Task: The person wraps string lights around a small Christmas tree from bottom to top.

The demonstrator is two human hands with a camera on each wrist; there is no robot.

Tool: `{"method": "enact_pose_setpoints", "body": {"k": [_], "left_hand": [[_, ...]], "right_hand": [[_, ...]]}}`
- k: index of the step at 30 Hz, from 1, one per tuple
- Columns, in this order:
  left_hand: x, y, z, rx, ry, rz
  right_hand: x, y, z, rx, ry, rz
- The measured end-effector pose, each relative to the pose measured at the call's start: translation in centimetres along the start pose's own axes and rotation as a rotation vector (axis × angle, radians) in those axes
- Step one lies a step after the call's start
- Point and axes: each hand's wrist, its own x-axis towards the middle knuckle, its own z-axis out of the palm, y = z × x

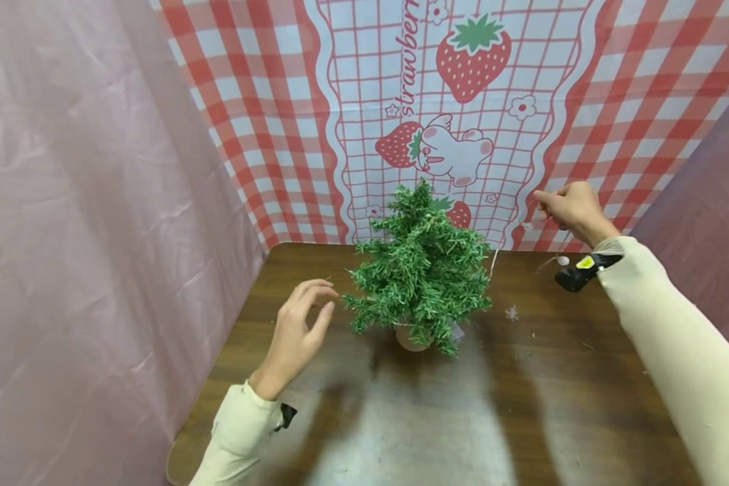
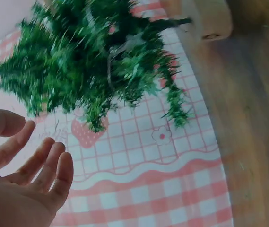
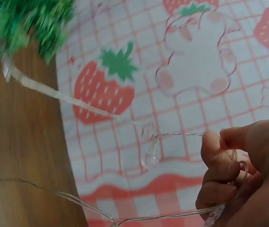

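Observation:
A small green artificial Christmas tree (image 1: 422, 263) stands upright on the table, on a pale round base (image 1: 412, 339). To its left is my left hand (image 1: 294, 331), fingers loosely bent and apart from the branches, holding nothing. My right hand (image 1: 574, 209), raised right of the tree, pinches the thin wire of a string of fairy lights (image 3: 177, 134). From those fingers the wire stretches to the tree's right side, with small clear pieces along it. Another stretch of wire hangs below the hand. In the left wrist view, a clear star-shaped piece (image 2: 130, 43) shows among the branches.
A small clear snowflake-shaped piece (image 1: 512, 313) lies on the brown wooden table (image 1: 401, 425), right of the tree. Behind hangs a red-and-white strawberry-print cloth (image 1: 285, 121). Pink curtains (image 1: 85, 236) close off both sides. Tiny scraps are scattered on the tabletop.

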Motion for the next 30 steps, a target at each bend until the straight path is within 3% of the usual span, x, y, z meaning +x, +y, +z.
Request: {"method": "enact_pose_setpoints", "body": {"k": [3, 5, 10, 14, 16, 20, 22, 25, 30], "left_hand": [[1.8, -0.6, -0.3, -0.100, -0.028, -0.083], [2.9, -0.6, -0.4, -0.197, -0.078, -0.164], [5.7, 0.1, 0.2, -0.416, -0.202, -0.325], [7.3, -0.5, 1.6, -0.490, -0.323, -0.359], [7.8, -1.2, 2.6, -0.460, -0.403, -0.389], [7.9, -2.4, 4.7, -0.255, -0.581, -0.485], [7.6, -2.5, 5.5, -0.159, -0.633, -0.498], [7.4, -2.5, 6.6, -0.134, -0.656, -0.449], [7.0, -1.9, 7.4, -0.180, -0.662, -0.376]], "right_hand": [[0.1, -1.0, 0.3, 0.168, -0.048, 0.023], [0.1, -1.7, 0.5, 0.216, -0.056, 0.018], [0.0, -3.3, 0.9, 0.202, -0.062, -0.031], [-0.1, -4.3, 1.0, 0.214, -0.073, -0.051], [-0.2, -4.7, 1.1, 0.217, -0.073, -0.063], [-0.5, -5.1, 1.6, 0.152, -0.097, -0.118], [-0.6, -5.1, 1.9, 0.118, -0.126, -0.145], [-0.8, -5.0, 2.4, 0.101, -0.173, -0.164], [-1.0, -4.7, 3.3, 0.110, -0.221, -0.172]]}}
